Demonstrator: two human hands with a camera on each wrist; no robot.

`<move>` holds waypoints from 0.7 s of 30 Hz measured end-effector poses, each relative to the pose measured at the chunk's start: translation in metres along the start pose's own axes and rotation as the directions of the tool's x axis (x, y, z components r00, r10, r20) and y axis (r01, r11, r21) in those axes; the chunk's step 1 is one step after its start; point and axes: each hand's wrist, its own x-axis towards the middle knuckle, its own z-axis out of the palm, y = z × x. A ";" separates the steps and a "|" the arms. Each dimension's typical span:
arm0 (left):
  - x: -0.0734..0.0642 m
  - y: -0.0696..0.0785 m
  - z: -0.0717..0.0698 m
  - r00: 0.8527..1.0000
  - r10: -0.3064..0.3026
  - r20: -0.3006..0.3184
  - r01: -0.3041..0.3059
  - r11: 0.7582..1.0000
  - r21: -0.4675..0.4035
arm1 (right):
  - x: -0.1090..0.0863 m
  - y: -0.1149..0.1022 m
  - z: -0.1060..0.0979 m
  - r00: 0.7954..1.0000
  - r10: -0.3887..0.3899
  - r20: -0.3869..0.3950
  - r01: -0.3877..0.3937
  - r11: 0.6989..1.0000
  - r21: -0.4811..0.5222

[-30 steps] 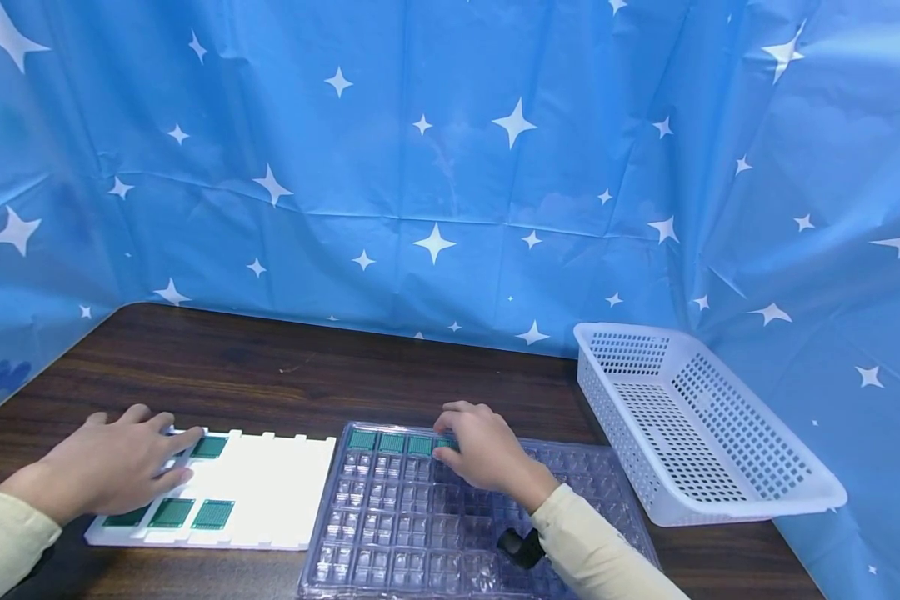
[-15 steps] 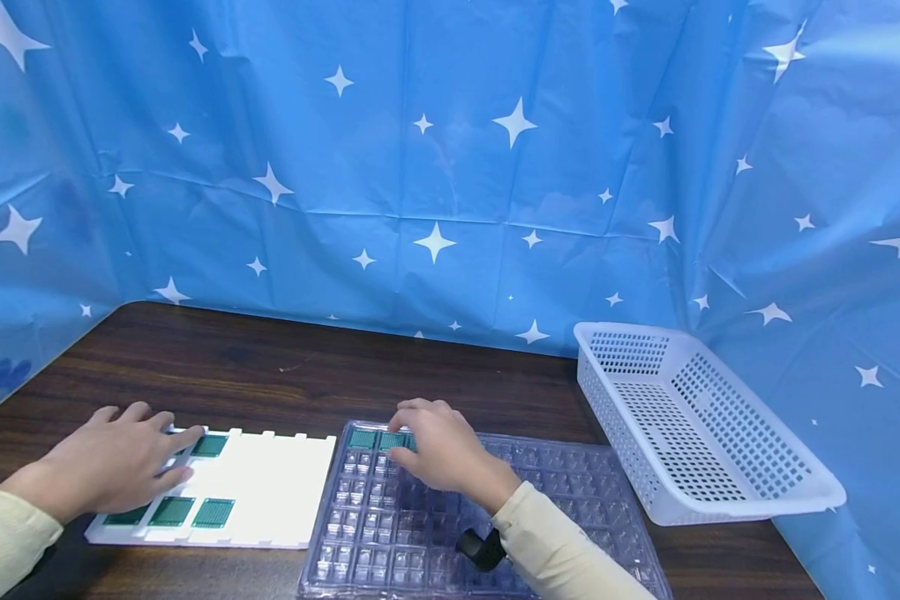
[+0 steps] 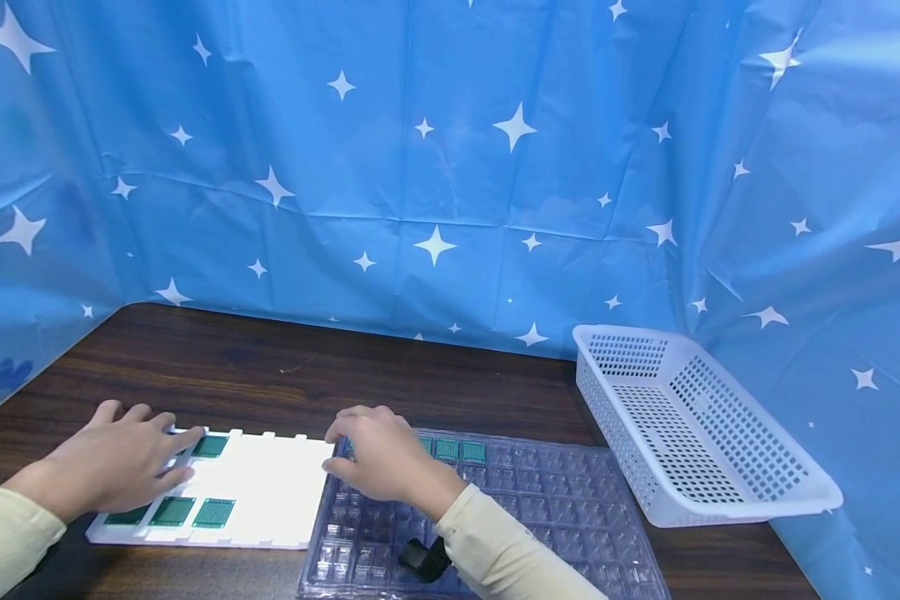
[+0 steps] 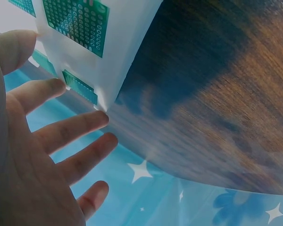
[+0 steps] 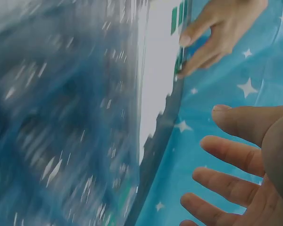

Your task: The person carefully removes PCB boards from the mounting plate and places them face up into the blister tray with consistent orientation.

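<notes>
My left hand (image 3: 112, 462) rests over the left end of a white slotted plate (image 3: 285, 475), fingers spread, with thumb and index finger at its edge. Several green perforated circuit boards lie on this plate, one at the near edge (image 3: 212, 513) and another at the far edge (image 3: 210, 447). My right hand (image 3: 390, 457) hovers over the far left corner of a clear plastic compartment tray (image 3: 562, 508), fingertips near the plate's right end. In the right wrist view its fingers (image 5: 226, 183) are apart with nothing between them. Green boards (image 3: 473, 452) sit in the tray's far row, some hidden by that hand.
A white perforated basket (image 3: 712, 433) stands at the right of the dark wooden table (image 3: 285, 367). Behind the table hangs a blue curtain (image 3: 390, 167) with white stars. A black wrist piece (image 3: 425, 560) sits below the right sleeve (image 3: 517, 550).
My right hand has moved left along the tray's far row to its left corner, uncovering green boards on the right. The left hand and the plate stay in place.
</notes>
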 end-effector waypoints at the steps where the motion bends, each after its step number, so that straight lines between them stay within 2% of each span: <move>1: 0.001 -0.001 0.001 1.000 -0.002 0.003 0.002 1.000 0.000 | 0.002 -0.004 0.001 1.000 -0.008 0.001 0.008 1.000 -0.009; 10: 0.003 0.001 0.004 1.000 -0.011 0.003 0.011 1.000 -0.005 | 0.019 -0.040 0.012 0.996 -0.079 0.045 0.080 0.997 -0.024; 21: 0.000 0.003 -0.004 1.000 0.000 0.001 0.000 1.000 -0.001 | 0.026 -0.055 0.018 0.994 -0.077 0.074 0.079 0.996 -0.030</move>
